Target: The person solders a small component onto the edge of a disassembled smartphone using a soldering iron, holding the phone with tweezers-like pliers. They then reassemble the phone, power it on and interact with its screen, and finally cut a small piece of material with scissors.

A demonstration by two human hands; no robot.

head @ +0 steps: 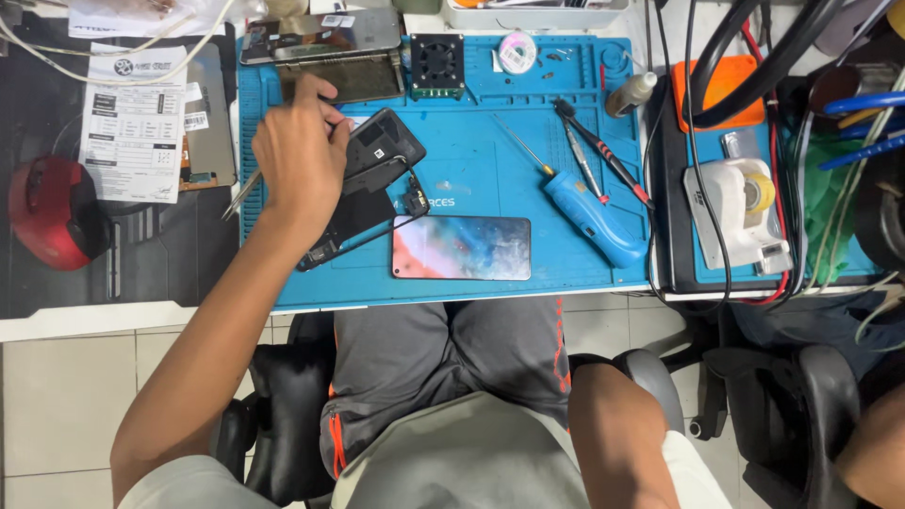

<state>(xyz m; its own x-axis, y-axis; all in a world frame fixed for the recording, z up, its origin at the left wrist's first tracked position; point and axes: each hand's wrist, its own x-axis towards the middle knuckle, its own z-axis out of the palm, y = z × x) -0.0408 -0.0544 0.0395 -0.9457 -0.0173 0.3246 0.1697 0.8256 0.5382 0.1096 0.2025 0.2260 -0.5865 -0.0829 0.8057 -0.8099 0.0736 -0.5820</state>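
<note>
My left hand (300,151) is closed around thin metal tweezers (242,195), whose tips stick out to its left. Just right of my knuckles, touching them I think, lies the opened black phone (363,188): a dark back cover tilted over a thin black frame, showing small inner parts. My right hand is out of view; only that forearm (617,434) shows, low by my lap, so I cannot tell how it is held.

Below and right of the phone a phone screen (462,248) with a pink-and-blue picture lies flat near the front edge of the blue work mat (490,151). Bare mat stays open between my hand and the blue screwdriver (592,217) farther right. Left of my hand lies a white printed paper sheet (132,123), upright and rectangular, with a red round object (52,212) below it.
</note>
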